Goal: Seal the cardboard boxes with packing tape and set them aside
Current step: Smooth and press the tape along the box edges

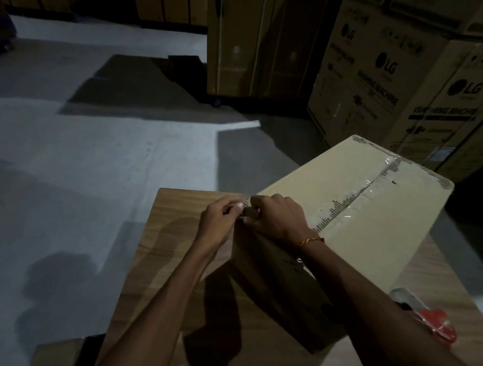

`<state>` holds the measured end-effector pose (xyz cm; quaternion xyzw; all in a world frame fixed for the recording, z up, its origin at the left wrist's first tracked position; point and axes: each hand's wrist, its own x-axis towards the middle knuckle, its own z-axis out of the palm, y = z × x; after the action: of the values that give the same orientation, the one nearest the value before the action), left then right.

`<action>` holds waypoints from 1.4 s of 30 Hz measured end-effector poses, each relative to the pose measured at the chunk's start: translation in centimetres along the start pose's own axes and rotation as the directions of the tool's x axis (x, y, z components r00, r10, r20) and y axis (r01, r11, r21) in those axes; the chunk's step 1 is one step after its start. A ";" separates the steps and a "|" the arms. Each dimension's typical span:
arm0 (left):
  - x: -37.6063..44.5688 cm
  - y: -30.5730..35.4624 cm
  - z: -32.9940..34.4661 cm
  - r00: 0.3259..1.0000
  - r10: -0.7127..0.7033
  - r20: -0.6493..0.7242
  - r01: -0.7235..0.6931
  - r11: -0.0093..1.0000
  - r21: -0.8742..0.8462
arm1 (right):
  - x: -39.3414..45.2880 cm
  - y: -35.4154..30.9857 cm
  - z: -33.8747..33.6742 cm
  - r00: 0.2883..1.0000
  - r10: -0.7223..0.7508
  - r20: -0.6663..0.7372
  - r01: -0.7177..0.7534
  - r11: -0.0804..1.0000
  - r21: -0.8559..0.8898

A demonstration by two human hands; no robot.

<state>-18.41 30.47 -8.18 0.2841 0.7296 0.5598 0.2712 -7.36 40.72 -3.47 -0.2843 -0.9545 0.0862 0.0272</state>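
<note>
A wooden table carries a cardboard box across its middle; a red tape dispenser lies at its right edge.

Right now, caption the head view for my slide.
Both hands, left and right, pinch clear tape at the cardboard box corner on a wooden table.

Matt tan cardboard on the box, with a glossy, wrinkled clear tape strip along its seam. Wood-grain table top with a smooth, dull finish. Shiny red plastic on the dispenser.
</note>
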 end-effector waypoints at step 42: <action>-1.7 4.1 6.3 0.831 0.390 0.398 -0.557 0.575 0.599 | -11.4 8.6 0.7 0.974 0.003 -0.227 -0.006 1.000 -0.013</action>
<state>-12.28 34.34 -5.52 0.6102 0.7453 0.2611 0.0633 6.78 41.48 -5.73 -0.2946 -0.9451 0.0468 0.1337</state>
